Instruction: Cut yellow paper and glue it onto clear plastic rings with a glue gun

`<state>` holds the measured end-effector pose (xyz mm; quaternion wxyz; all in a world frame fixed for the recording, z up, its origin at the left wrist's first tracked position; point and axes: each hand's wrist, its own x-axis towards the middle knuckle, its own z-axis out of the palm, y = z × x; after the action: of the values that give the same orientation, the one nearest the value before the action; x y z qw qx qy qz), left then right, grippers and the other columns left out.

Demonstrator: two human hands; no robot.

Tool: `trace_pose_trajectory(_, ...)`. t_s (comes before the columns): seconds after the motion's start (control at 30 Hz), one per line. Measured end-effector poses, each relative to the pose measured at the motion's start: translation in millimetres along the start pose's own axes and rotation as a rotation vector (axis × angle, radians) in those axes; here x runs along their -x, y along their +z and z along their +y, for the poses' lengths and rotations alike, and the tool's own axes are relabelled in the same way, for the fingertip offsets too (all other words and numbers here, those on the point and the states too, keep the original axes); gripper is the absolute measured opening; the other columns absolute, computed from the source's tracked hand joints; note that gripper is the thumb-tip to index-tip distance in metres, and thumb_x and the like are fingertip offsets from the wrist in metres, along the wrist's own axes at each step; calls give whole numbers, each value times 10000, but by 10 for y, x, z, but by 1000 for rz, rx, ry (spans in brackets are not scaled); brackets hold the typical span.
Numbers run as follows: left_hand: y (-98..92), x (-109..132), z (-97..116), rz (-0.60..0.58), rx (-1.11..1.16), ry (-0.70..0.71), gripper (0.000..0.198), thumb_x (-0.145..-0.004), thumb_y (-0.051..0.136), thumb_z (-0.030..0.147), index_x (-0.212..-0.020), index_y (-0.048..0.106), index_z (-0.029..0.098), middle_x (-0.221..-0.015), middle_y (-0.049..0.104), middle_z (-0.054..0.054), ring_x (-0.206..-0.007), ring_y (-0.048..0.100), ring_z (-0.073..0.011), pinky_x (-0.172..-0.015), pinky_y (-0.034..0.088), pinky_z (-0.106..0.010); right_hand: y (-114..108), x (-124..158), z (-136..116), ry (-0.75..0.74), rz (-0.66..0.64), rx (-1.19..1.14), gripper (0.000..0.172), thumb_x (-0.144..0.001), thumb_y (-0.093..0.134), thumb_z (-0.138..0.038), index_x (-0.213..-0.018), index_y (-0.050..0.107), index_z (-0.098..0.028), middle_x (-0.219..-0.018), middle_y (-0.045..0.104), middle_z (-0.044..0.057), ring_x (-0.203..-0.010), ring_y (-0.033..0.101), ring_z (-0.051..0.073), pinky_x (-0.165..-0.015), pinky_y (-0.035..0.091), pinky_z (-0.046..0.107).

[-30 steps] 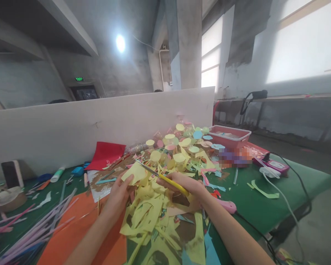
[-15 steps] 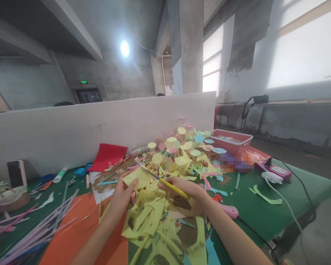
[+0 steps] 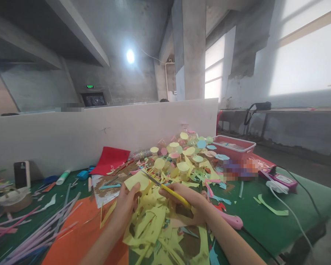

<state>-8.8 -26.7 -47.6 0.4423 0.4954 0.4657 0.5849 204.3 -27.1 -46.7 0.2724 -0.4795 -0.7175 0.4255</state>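
Between the thumb and fingers of my left hand [image 3: 131,195] is a piece of yellow paper [image 3: 136,181]. My right hand [image 3: 183,195] grips a pair of scissors [image 3: 176,193] with yellow handles, its blades pointing up and left. The blades lie by the right edge of the paper; whether they touch it I cannot tell. Below both hands spreads a heap of yellow paper scraps [image 3: 151,217]. Just beyond them are round paper pieces [image 3: 183,166] in yellow, green, pink and blue, among small clear cups.
A white partition [image 3: 71,129] stands behind the table. On the right are a pink basket [image 3: 234,147], a pink glue gun [image 3: 231,221] with a cord, and a magenta box [image 3: 289,183]. Left lie orange paper [image 3: 82,235], lilac straws [image 3: 44,235] and a phone [image 3: 21,175].
The view has shifted slightly, so the scene sits a little lower and further right. Both hands keep their holds on the paper and the scissors, nearly in the same place.
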Motion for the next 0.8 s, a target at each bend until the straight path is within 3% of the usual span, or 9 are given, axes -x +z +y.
trace_pose_trajectory(0.2, 11, 23, -19, 49, 10, -16, 489, -690, 731, 459, -1084, 530, 252, -826, 685, 8, -581, 656, -157, -471, 472, -229, -28, 33, -59, -8, -13, 17, 403, -803, 591, -521, -627, 432, -195, -496, 372, -66, -465, 380, 86, -449, 273, 212)
trace_pose_trajectory(0.4, 52, 57, 8, 65, 112, -24, 524, -679, 756, 418, -1134, 548, 259, -960, 724, -31, -755, 702, -208, -651, 546, -294, -26, 28, -28, -36, -73, 14, 400, -837, 548, -559, -701, 466, -192, -540, 472, -42, -503, 468, 110, -469, 328, 214)
trace_pose_trajectory(0.63, 64, 29, -7, 46, 82, -35, 512, -746, 703, 392, -1204, 511, 268, -1167, 670, -66, -800, 700, -198, -473, 440, -196, -7, 57, -22, -66, -88, -65, 411, -825, 575, -593, -764, 476, -199, -576, 453, -41, -515, 433, 105, -467, 349, 212)
trace_pose_trajectory(0.8, 59, 23, -20, 55, 55, -38, 513, -723, 719, 409, -1173, 531, 249, -1092, 687, -60, -737, 679, -176, -464, 414, -196, 8, 70, -33, -26, -49, -95, 389, -809, 597, -574, -767, 476, -207, -568, 448, -53, -490, 416, 98, -450, 321, 209)
